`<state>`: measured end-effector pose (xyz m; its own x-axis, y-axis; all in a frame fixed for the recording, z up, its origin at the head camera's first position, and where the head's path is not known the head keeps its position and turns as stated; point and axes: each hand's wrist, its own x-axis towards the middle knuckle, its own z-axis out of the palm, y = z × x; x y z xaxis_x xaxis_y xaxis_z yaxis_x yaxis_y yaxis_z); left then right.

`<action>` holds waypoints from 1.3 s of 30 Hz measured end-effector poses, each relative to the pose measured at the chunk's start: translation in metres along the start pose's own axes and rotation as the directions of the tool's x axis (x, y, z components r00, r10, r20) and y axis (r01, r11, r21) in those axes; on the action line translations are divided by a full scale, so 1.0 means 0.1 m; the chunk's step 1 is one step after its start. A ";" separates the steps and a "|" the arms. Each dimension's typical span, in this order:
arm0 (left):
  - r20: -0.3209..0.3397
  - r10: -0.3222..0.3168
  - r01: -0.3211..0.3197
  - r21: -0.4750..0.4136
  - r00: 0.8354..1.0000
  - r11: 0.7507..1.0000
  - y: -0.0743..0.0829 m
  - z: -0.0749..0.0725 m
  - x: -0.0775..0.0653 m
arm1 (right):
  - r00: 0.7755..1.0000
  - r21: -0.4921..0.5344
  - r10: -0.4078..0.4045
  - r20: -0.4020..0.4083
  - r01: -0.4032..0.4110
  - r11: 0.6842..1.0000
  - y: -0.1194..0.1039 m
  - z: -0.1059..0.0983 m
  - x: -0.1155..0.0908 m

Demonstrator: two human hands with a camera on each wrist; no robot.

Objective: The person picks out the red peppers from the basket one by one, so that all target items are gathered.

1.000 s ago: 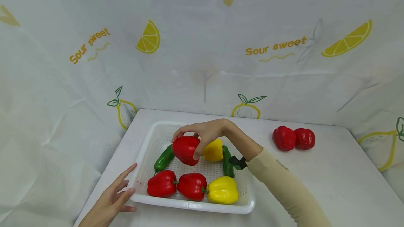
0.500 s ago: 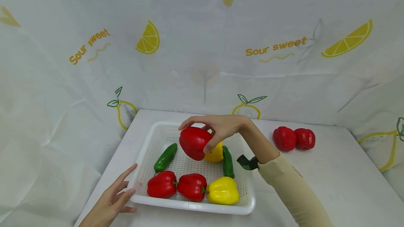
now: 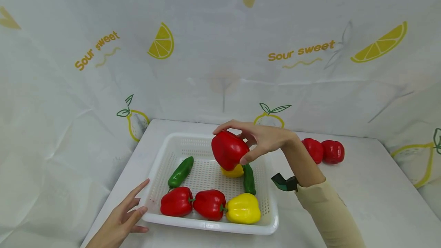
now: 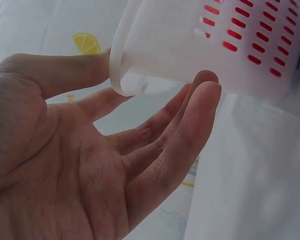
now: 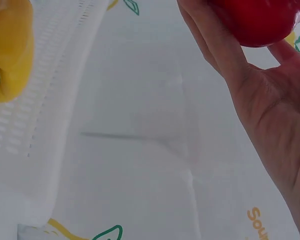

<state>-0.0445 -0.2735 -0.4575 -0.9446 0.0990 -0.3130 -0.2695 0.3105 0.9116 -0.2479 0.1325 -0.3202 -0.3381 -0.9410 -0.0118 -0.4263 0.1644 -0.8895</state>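
Right hand (image 3: 263,139) of the person held a red pepper (image 3: 229,150), with the thumb on one side and the fingers curved round the other. This pepper was in the air, seen from the head over the rear part of a white basket (image 3: 206,224), and it hid part of a rear yellow pepper (image 3: 232,172). Left hand (image 3: 118,219) was at the near left corner of the basket, its fingers spread and the tip of one touching the rim; it gripped nothing.

Inside the basket, a left green pepper (image 3: 180,172) lay tilted, and a right green pepper (image 3: 249,181) lay just beside the rear yellow pepper. Along the near wall stood in one row two red peppers (image 3: 208,204) and a front yellow pepper (image 3: 243,208). On the white table (image 3: 361,194), to the right of the basket, another red pair (image 3: 333,151) lay side by side, partly covered by the right forearm.
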 end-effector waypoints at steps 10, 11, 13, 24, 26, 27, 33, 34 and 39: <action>-0.008 0.008 -0.008 -0.003 1.000 1.000 0.00 0.00 0.00 | 0.995 0.075 0.001 -0.102 0.007 0.997 -0.04 -0.03 -0.35; -0.008 0.007 -0.007 -0.003 1.000 1.000 0.00 0.01 0.00 | 0.994 0.097 0.006 -0.105 0.004 0.995 -0.04 -0.03 -0.38; -0.009 0.001 -0.001 -0.001 1.000 1.000 0.01 0.01 0.00 | 0.991 0.129 0.028 -0.127 -0.011 0.992 -0.05 -0.02 -0.43; -0.013 -0.014 0.014 0.008 1.000 1.000 0.02 0.01 0.01 | 0.978 0.178 -0.005 -0.211 0.044 0.983 -0.03 0.00 -0.67; -0.020 -0.018 0.018 0.007 1.000 1.000 0.03 0.02 0.01 | 0.975 0.171 -0.028 -0.219 0.067 0.983 -0.03 0.00 -0.70; -0.025 -0.020 0.020 0.007 0.999 1.000 0.03 0.02 0.01 | 0.974 0.168 -0.030 -0.223 0.069 0.983 -0.03 0.00 -0.71; -0.036 -0.026 0.026 0.004 0.999 1.000 0.04 0.03 0.01 | 0.965 0.136 -0.023 -0.262 0.061 0.989 0.03 -0.01 -0.78; -0.032 -0.023 0.023 0.005 0.999 1.000 0.03 0.02 0.01 | 0.962 0.127 -0.019 -0.274 0.055 0.990 0.04 -0.01 -0.80; -0.007 -0.010 0.010 0.001 1.000 1.000 0.03 0.01 0.00 | 0.943 0.065 -0.017 -0.334 0.041 0.997 0.07 0.00 -0.87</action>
<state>-0.0451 -0.2717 -0.4554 -0.9433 0.0892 -0.3198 -0.2783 0.3126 0.9082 -0.2212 0.2155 -0.3259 -0.5912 -0.7912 0.1567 -0.3843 0.1055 -0.9171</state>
